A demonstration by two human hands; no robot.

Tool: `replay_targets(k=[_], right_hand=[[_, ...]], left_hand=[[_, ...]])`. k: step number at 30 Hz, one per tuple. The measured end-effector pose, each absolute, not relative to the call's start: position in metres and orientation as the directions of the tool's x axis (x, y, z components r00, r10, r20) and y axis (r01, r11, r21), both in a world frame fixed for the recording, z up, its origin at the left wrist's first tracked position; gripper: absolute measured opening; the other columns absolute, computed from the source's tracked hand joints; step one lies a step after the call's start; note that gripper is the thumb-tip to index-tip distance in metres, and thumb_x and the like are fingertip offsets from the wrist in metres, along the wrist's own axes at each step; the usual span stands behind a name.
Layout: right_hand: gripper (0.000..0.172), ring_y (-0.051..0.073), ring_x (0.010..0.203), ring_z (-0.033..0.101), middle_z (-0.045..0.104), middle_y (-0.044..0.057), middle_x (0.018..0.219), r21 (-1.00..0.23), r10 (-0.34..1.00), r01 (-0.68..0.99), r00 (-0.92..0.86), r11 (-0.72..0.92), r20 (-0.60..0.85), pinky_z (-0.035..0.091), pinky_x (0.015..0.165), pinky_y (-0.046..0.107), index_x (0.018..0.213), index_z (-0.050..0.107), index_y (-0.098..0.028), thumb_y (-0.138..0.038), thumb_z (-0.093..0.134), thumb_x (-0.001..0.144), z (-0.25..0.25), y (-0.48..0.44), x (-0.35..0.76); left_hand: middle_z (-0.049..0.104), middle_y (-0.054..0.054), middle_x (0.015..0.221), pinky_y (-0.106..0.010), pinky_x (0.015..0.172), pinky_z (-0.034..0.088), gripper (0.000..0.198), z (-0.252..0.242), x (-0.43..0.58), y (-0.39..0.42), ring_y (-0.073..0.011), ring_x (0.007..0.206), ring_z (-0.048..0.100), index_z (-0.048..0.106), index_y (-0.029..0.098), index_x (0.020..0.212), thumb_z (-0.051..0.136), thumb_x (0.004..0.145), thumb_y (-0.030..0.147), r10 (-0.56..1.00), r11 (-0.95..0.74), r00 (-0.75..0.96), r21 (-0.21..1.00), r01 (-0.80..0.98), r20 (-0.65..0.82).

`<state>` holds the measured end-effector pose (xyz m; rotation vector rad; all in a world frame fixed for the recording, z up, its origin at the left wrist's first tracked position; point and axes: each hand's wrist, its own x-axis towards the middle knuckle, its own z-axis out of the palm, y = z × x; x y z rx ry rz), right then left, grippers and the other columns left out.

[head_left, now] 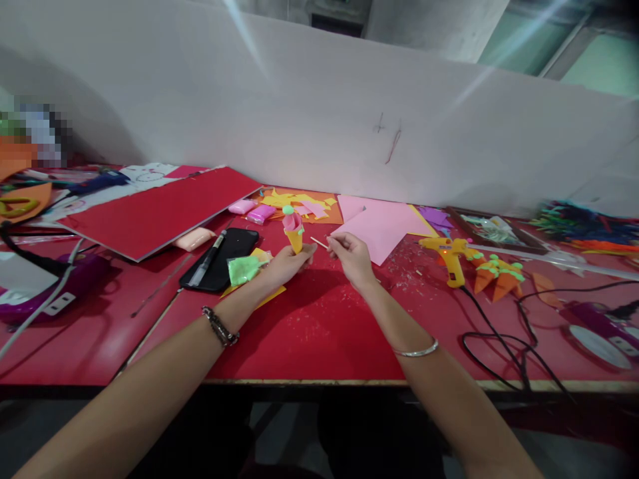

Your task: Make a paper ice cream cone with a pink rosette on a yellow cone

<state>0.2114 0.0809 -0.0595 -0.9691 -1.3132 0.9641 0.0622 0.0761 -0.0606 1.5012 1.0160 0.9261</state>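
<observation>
My left hand (293, 261) is closed around the lower part of a small yellow craft cone (294, 237). Pink material and a light green ball show at the cone's top, and a green dab sits on its side. A thin pale stick (319, 242) is pinched in the fingertips of my right hand (352, 255), its free end pointing left toward the cone without touching it. Below my left wrist lies a packet of light green clay (244, 269) on yellow paper. A black phone (234, 247) with a pen (208, 256) on it is just left of that.
A yellow hot glue gun (450, 256) stands right, its cord looping toward the table edge, beside orange cones with green trim (499, 274). Pink paper (377, 229), yellow scraps (279, 198) and pink clay packets (260, 213) lie behind. A red board (170, 206) leans at left.
</observation>
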Motion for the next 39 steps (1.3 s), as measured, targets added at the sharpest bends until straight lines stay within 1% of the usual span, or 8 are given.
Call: replay_targets(k=[5,11,17,20,23,26,33,39], right_hand=[[0.014,0.009,0.061,0.059,0.060,-0.002,0.066,-0.955,0.959,-0.092,0.014,0.283,0.283,0.047,0.065,0.026,0.077,0.055,-0.018,-0.026,0.059,0.066,-0.059,0.081,0.210],[0.017,0.007,0.045,0.049,0.053,-0.004,0.053,-0.952,0.953,-0.029,0.013,0.304,0.304,0.041,0.047,0.021,0.068,0.055,-0.017,-0.034,0.055,0.072,-0.058,0.079,0.211],[0.014,0.009,0.060,0.058,0.061,-0.002,0.067,-0.947,0.949,-0.073,-0.006,0.314,0.315,0.046,0.063,0.025,0.077,0.058,-0.019,-0.028,0.061,0.067,-0.060,0.080,0.211],[0.019,0.009,0.051,0.054,0.058,-0.002,0.060,-0.959,0.962,-0.088,-0.026,0.269,0.272,0.046,0.057,0.025,0.075,0.059,-0.018,-0.035,0.052,0.074,-0.058,0.078,0.211],[0.017,0.008,0.050,0.050,0.054,-0.003,0.057,-0.937,0.937,-0.014,0.030,0.348,0.348,0.043,0.053,0.022,0.070,0.058,-0.018,-0.034,0.055,0.071,-0.058,0.078,0.211],[0.013,0.009,0.063,0.054,0.057,-0.002,0.068,-0.910,0.908,0.011,0.066,0.415,0.414,0.044,0.063,0.023,0.072,0.059,-0.018,-0.027,0.063,0.064,-0.060,0.081,0.212],[0.026,0.008,0.053,0.051,0.055,-0.002,0.059,-0.956,0.958,-0.071,0.051,0.285,0.282,0.044,0.056,0.023,0.072,0.060,-0.018,-0.039,0.047,0.077,-0.059,0.080,0.212],[0.018,0.009,0.063,0.055,0.058,-0.002,0.069,-0.946,0.948,-0.070,0.073,0.315,0.310,0.046,0.066,0.025,0.077,0.056,-0.019,-0.030,0.062,0.064,-0.060,0.082,0.212]], left_hand=[[0.030,0.007,0.052,-0.020,0.044,0.021,0.034,-0.064,0.061,0.077,-0.0050,0.044,0.026,0.039,0.017,0.062,0.049,0.073,0.048,0.935,-0.100,0.351,0.985,0.141,0.044],[0.029,0.007,0.051,-0.020,0.042,0.020,0.032,-0.061,0.061,0.074,-0.0048,0.042,0.026,0.039,0.018,0.064,0.047,0.075,0.046,0.930,-0.116,0.365,0.976,0.182,0.043],[0.034,0.006,0.047,-0.020,0.042,0.021,0.030,-0.055,0.062,0.070,-0.0052,0.040,0.028,0.040,0.017,0.059,0.047,0.076,0.041,0.927,-0.110,0.374,0.962,0.250,0.009],[0.036,0.006,0.047,-0.021,0.043,0.022,0.031,-0.055,0.062,0.070,-0.0054,0.041,0.030,0.042,0.016,0.057,0.049,0.075,0.041,0.920,-0.125,0.391,0.953,0.276,0.007],[0.035,0.006,0.046,-0.021,0.043,0.022,0.032,-0.056,0.061,0.071,-0.0055,0.041,0.030,0.040,0.017,0.057,0.049,0.074,0.041,0.916,-0.133,0.401,0.951,0.280,0.010],[0.036,0.006,0.047,-0.021,0.044,0.023,0.031,-0.055,0.062,0.070,-0.0054,0.042,0.030,0.039,0.017,0.058,0.048,0.075,0.040,0.921,-0.131,0.389,0.950,0.282,0.011],[0.036,0.006,0.048,-0.020,0.044,0.024,0.030,-0.053,0.063,0.068,-0.0053,0.042,0.030,0.038,0.017,0.059,0.047,0.076,0.039,0.923,-0.125,0.385,0.957,0.261,0.016],[0.036,0.007,0.045,-0.020,0.041,0.023,0.031,-0.054,0.063,0.068,-0.0050,0.039,0.030,0.040,0.017,0.058,0.047,0.075,0.042,0.927,-0.118,0.375,0.952,0.284,0.003]])
